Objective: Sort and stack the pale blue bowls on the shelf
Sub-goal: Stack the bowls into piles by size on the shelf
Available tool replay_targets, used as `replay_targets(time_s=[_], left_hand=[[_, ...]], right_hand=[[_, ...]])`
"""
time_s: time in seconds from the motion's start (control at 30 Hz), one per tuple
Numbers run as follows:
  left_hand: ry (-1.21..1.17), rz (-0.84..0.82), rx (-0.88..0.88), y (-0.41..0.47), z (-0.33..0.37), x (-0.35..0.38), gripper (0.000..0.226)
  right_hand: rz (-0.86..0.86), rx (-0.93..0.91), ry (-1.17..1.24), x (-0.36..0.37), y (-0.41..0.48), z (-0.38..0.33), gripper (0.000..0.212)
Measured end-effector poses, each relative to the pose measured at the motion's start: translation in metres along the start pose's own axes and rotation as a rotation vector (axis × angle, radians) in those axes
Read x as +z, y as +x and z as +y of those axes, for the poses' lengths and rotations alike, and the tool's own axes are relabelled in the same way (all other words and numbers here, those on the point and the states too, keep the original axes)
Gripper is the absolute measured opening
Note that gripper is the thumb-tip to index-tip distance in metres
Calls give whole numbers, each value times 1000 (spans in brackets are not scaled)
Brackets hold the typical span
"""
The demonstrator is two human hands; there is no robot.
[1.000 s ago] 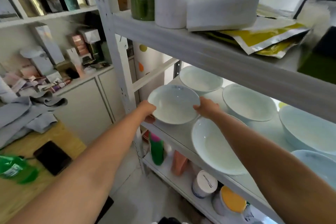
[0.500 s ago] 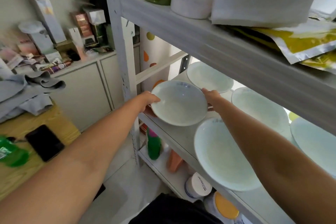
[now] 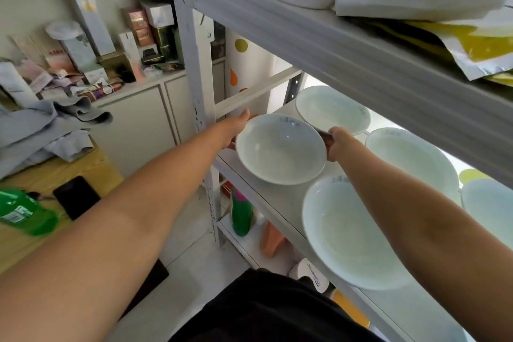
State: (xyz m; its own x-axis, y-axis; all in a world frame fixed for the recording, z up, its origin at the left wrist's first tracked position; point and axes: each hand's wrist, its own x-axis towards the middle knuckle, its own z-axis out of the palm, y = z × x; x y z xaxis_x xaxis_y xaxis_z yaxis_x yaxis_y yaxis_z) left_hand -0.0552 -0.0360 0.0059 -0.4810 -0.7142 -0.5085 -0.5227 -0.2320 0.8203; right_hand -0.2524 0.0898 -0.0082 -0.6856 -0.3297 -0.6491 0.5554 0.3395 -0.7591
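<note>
A small pale blue bowl (image 3: 280, 148) sits at the left front corner of the white shelf (image 3: 280, 203), tilted toward me. My left hand (image 3: 236, 130) grips its left rim and my right hand (image 3: 337, 143) grips its right rim. Another small bowl (image 3: 331, 108) stands behind it. A large bowl (image 3: 347, 233) lies at the shelf's front edge under my right forearm. A further large bowl (image 3: 410, 158) sits behind that one, and part of one more bowl (image 3: 488, 205) shows at the far right.
The upper shelf board (image 3: 347, 53) hangs low over the bowls. The white upright post (image 3: 194, 64) stands just left of my left hand. Bottles and tubs fill the lower shelf (image 3: 244, 211). A wooden table (image 3: 55, 175) with a phone and a green bottle is to the left.
The held bowl has stayed at the left front corner between both hands. My head has come closer and lower, so the shelf fills more of the view.
</note>
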Motion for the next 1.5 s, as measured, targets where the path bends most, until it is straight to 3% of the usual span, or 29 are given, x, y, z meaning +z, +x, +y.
replay_targets(time_s=[0.17,0.47,0.53,0.67,0.87,0.97,1.1,1.23,1.43,1.5], left_hand=[[20,0,31,5,2,2,60],[144,30,103,92,-18,1,127],[147,28,126,79,-12,1,120],[125,-7,236,12,14,2,83],[-31,-52,332,-12,38,1,63],[-196,-65,340,-12,46,-2,70],[-163,-110,316,-9,44,-8,64],[-110,-20,314,-7,30,-12,44],[-95,-1,288,-16,16,-8,38],[-9,2,283,-15,15,-6,49]], right_hand=[[-27,-5,34,-5,-9,1,27],[-108,-77,87,-14,-31,-21,22],[-125,-125,89,-15,-40,-28,25],[-207,-197,21,-25,-52,-38,27],[-386,-161,-57,-44,-78,-38,20],[-463,-102,-208,-50,-92,-28,20],[-516,-55,-376,-46,-98,-8,14],[-538,-56,-482,-41,-100,7,22],[-387,-153,-757,-37,-100,9,21],[-317,-163,-829,-36,-101,14,26]])
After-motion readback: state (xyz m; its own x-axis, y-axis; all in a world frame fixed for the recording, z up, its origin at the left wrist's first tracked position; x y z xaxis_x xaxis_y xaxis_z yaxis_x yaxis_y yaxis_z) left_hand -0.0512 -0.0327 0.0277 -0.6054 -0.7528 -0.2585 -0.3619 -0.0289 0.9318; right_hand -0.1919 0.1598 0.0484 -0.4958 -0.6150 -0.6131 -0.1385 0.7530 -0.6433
